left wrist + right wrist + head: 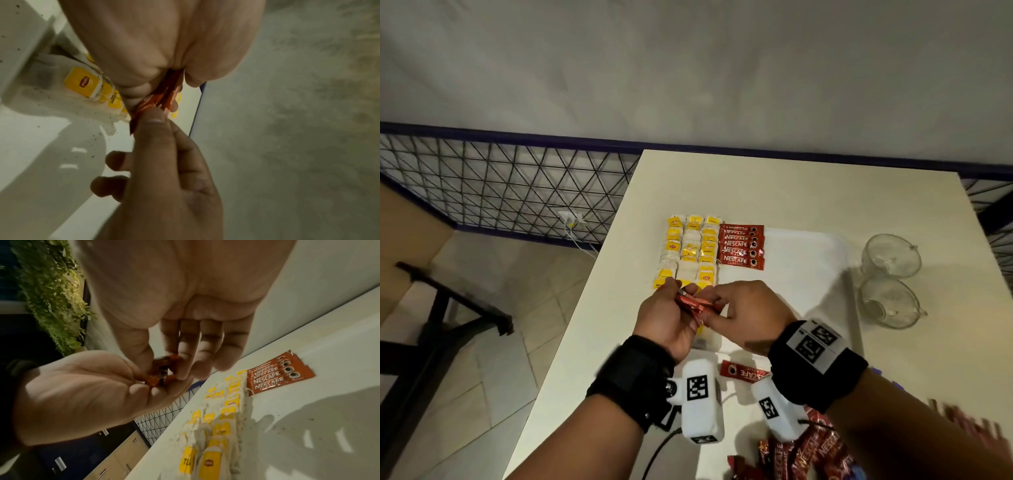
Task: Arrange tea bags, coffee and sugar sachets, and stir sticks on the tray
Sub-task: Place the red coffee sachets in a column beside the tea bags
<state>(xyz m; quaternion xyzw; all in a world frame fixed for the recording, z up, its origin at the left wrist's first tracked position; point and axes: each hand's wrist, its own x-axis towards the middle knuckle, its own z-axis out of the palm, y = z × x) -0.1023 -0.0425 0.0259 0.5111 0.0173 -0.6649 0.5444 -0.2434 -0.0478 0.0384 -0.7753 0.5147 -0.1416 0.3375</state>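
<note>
While tea bags (690, 253) fill tray (808, 274), both hands pinch coffee sachets (693, 303): left hand (666, 320), right hand (744, 317).

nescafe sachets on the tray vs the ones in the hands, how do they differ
The sachets on the tray lie flat, overlapping in a neat column beside the tea bags; the held sachets are bunched in a loose stack, gripped by the left hand and pinched by the right hand. Both are red Nescafe sticks.
</note>
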